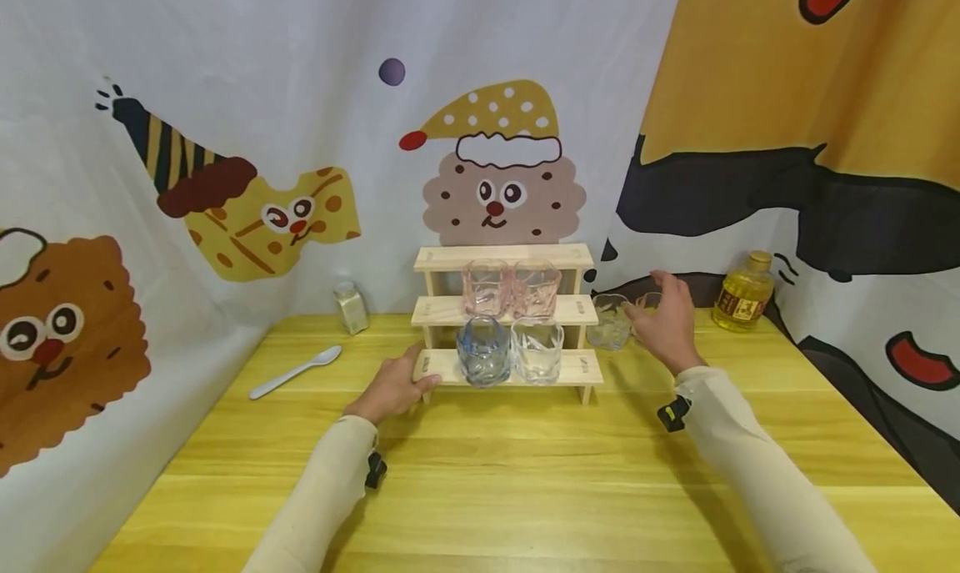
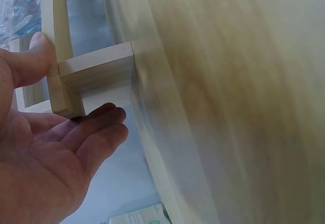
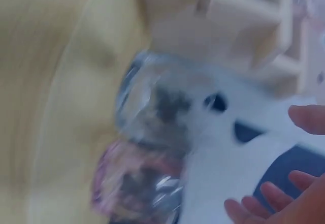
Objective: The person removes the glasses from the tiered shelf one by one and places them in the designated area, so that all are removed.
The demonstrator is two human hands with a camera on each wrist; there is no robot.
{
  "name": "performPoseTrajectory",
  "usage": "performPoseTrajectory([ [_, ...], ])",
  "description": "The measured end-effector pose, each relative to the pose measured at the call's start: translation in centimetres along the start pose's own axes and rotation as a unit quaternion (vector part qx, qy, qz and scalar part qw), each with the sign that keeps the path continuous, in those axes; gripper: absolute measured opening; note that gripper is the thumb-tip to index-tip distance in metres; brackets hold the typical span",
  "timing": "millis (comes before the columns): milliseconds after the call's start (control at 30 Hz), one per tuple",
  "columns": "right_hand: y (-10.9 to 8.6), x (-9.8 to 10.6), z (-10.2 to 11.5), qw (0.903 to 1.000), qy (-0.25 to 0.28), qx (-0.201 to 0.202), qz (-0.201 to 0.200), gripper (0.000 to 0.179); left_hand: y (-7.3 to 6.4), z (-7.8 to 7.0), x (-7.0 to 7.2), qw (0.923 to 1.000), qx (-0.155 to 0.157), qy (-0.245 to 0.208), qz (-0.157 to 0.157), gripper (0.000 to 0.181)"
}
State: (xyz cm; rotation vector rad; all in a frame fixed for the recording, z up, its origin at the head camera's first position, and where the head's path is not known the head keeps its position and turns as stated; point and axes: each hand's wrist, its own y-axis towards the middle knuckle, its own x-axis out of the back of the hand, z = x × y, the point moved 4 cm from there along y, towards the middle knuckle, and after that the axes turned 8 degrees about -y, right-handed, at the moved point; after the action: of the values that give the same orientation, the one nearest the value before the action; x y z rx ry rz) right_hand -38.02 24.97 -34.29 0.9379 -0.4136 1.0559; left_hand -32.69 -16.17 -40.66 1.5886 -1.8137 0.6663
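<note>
My left hand grips the left end of the lowest step of a three-tier wooden stand. In the left wrist view the thumb lies on one side of the plank and the fingers on the other. My right hand is spread, fingers apart and holding nothing, near a clear glass and a pinkish glass on the table right of the stand. A blue glass and a clear glass stand on the bottom step. Two pink glasses, left and right, occupy the middle step.
Left of the stand lie a white spoon and a small shaker jar. An oil bottle stands at the back right of the wooden table. Behind everything hangs a printed cloth.
</note>
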Motion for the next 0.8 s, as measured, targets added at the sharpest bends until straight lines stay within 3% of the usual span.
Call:
performPoseTrajectory([
  [167,-1.2,-0.5,3.6,0.9970,0.049,0.059,0.008,0.066,0.0,0.0,0.0,1.0000,-0.003,-0.002,0.000,0.072],
  [367,-1.9,-2.0,6.9,0.9853,0.097,0.102,0.097,0.076,-0.1,0.3,0.0,1.0000,-0.002,-0.001,0.000,0.072],
  [567,-1.7,-3.2,8.9,0.9741,0.119,0.109,0.158,0.082,-0.1,0.2,0.0,1.0000,-0.005,-0.004,-0.002,0.073],
  [800,-0.7,-4.4,9.8,0.9697,0.122,0.093,0.190,0.086,-0.1,0.1,0.0,1.0000,-0.004,-0.001,-0.002,0.073],
])
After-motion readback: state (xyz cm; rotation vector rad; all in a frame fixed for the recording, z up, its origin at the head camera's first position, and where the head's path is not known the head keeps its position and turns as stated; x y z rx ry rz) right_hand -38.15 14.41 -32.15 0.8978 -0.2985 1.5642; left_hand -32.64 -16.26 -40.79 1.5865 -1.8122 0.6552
